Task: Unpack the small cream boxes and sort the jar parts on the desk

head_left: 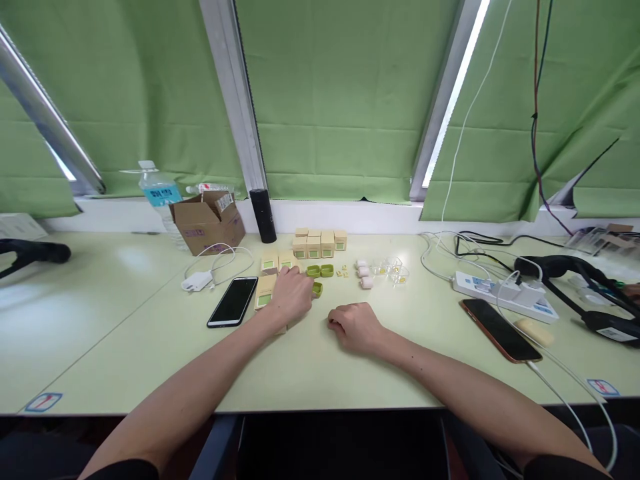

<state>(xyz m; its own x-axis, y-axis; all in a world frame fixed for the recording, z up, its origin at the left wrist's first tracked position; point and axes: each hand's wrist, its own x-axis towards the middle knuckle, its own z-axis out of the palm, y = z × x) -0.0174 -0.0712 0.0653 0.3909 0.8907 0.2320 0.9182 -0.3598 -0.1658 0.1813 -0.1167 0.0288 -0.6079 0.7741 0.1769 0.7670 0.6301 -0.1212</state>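
Three trays [327, 270] are seen at twelve o'clock on the table [380, 383] below blinds [345, 87]; left hand [293, 293] and right hand [356, 327] are curled, finger hold unclear.

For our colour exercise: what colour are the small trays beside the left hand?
The trays are olive green, seen best in the head view.

At the centre of the frame, the left hand [294, 293] covers part of the small boxes [265, 291] and of one green container [317, 289]; its fingertips are not clearly seen. The right hand [357, 327] has fingers curled under, so whether it holds something is hidden. Above it, the yellow pieces [345, 274] are too small to identify. The left edge cuts a black device [35, 253]; the right edge, another person's hand [633, 291].
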